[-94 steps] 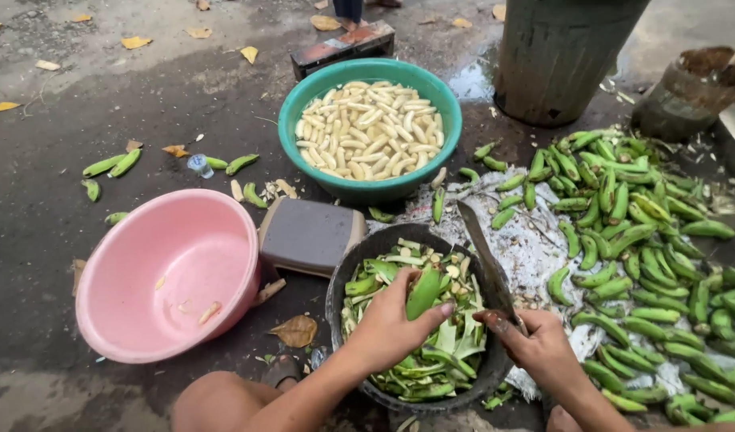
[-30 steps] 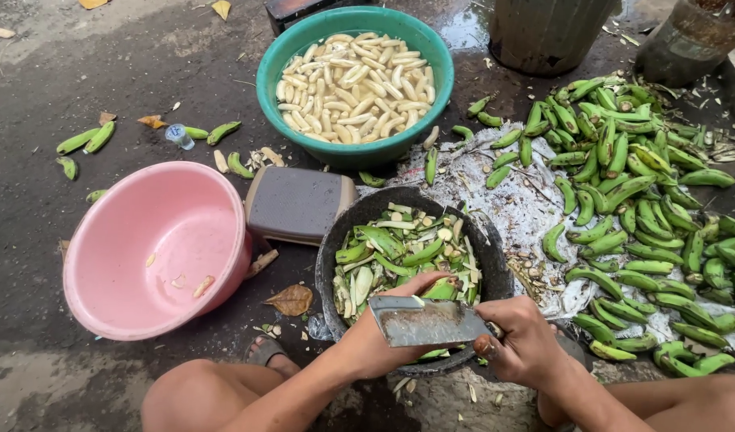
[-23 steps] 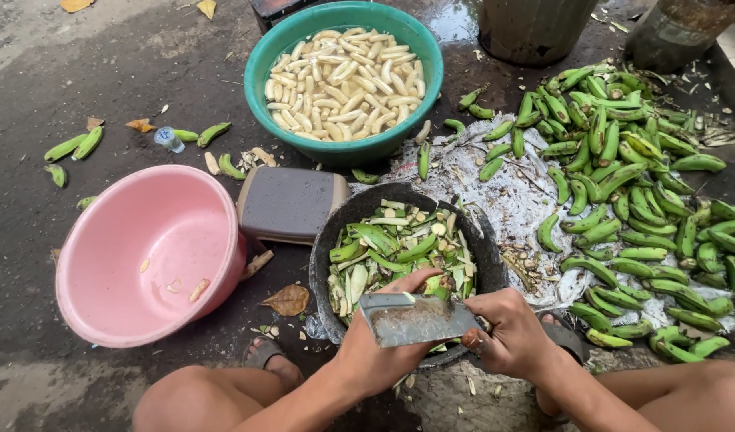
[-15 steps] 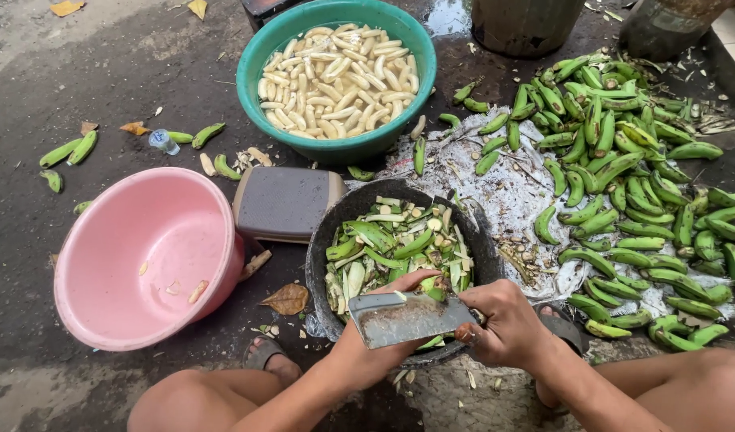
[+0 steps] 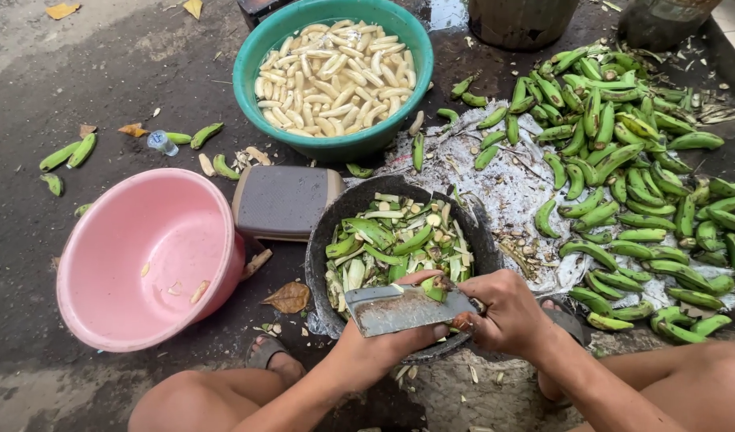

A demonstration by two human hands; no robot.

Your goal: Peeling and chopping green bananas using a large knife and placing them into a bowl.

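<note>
My right hand (image 5: 507, 312) grips the handle of a broad-bladed knife (image 5: 403, 307), its blade lying flat across the front of a black basin (image 5: 323, 240) full of green peels. My left hand (image 5: 383, 344) sits under the blade and holds a green banana (image 5: 431, 288), mostly hidden by the knife; only its tip shows above the blade. A large pile of unpeeled green bananas (image 5: 623, 168) lies to the right. A green basin (image 5: 259, 60) of peeled pale bananas stands beyond.
A pink basin (image 5: 103, 264) with a few scraps stands to the left. A grey flat block (image 5: 283, 200) lies between the basins. Loose green bananas (image 5: 71, 152) and dry leaves dot the wet ground. Dark containers (image 5: 519, 16) stand at the back. My knees frame the bottom.
Three seconds ago the left hand held the banana up over the black basin and the knife pointed away. Now both hands are close to my body and the blade lies across the banana.
</note>
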